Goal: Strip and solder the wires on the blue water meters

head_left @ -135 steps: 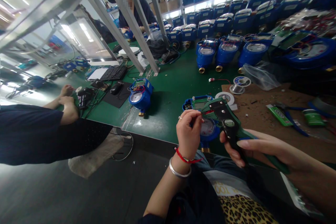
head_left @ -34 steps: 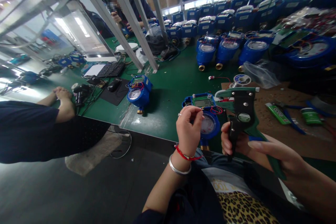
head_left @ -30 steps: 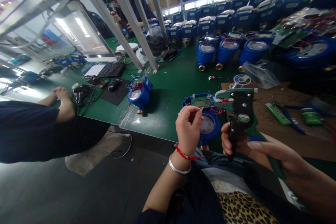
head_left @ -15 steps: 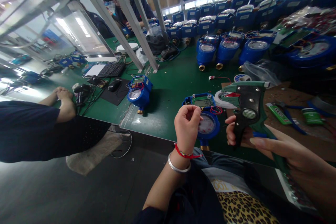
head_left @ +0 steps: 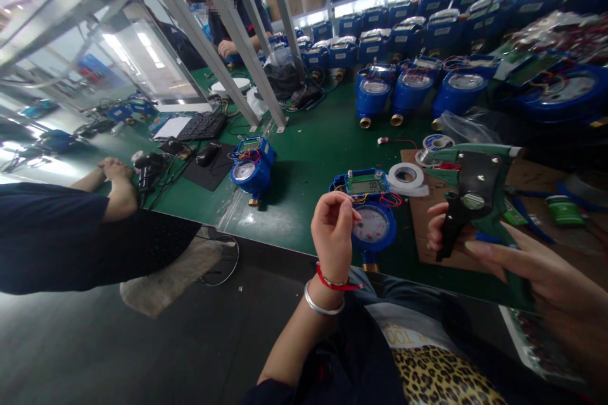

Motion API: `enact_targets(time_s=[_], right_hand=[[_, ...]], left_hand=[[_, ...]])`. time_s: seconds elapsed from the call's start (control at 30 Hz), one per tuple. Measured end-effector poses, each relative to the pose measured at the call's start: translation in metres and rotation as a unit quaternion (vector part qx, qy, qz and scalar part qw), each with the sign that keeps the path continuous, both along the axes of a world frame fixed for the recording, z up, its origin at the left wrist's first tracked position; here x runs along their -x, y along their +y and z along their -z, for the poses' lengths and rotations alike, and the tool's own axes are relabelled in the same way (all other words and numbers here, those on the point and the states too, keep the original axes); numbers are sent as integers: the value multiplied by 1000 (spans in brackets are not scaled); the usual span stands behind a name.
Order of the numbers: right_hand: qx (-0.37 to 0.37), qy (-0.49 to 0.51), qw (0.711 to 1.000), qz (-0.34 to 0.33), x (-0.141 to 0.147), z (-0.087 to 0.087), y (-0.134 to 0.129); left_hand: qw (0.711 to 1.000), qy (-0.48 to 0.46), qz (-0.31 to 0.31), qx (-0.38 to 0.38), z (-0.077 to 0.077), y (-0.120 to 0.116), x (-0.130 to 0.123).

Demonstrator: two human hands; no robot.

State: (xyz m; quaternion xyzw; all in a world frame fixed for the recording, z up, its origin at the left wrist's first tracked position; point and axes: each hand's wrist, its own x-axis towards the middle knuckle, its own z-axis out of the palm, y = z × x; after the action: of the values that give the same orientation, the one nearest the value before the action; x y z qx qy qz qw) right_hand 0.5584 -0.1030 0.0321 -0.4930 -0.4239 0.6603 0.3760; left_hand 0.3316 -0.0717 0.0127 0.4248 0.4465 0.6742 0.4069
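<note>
In front of me on the green bench lies a blue water meter with a round dial, a small display reading digits, loose red and yellow wires and a brass fitting. Over its left side my left hand is closed in a pinch near the wires; what sits between the fingertips is too small to make out. Wrapped in my right hand is a green and black wire stripper, its jaws pointing left, above a brown board and apart from the meter.
A roll of white tape and a solder spool lie behind the meter. Another blue meter stands left. Rows of meters fill the back. A green jar is at right. A co-worker's clasped hands rest far left.
My right hand has moved right with the wire stripper, away from the meter, uncovering the white tape. My left hand has shifted slightly left, still pinched. A person behind the posts has moved a hand.
</note>
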Motion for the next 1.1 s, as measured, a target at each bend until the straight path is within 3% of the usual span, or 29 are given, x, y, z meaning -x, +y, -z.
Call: enact_targets(time_s=[0.1,0.2,0.4,0.63,0.83,0.97,1.1], right_hand=[[-85,-178,980,1,-17,10,9],[-153,-368,917,4,-36,27,20],[-120,-587,799,54,-62,71,28],[-195,-655,728,55,-81,116,31],[-190,-695,692,46,-87,132,35],[-195,-705,681,43,-85,131,34],[-201,-712,672,42,-83,129,33]], left_hand=[[998,9,-51,-44,0,-2,8],[991,45,-105,-72,0,0,23],[960,261,-72,-67,7,17,56],[924,380,-15,-51,10,32,68],[918,394,-16,-45,6,30,57],[939,341,-17,-26,7,34,53],[978,202,8,39,10,43,55]])
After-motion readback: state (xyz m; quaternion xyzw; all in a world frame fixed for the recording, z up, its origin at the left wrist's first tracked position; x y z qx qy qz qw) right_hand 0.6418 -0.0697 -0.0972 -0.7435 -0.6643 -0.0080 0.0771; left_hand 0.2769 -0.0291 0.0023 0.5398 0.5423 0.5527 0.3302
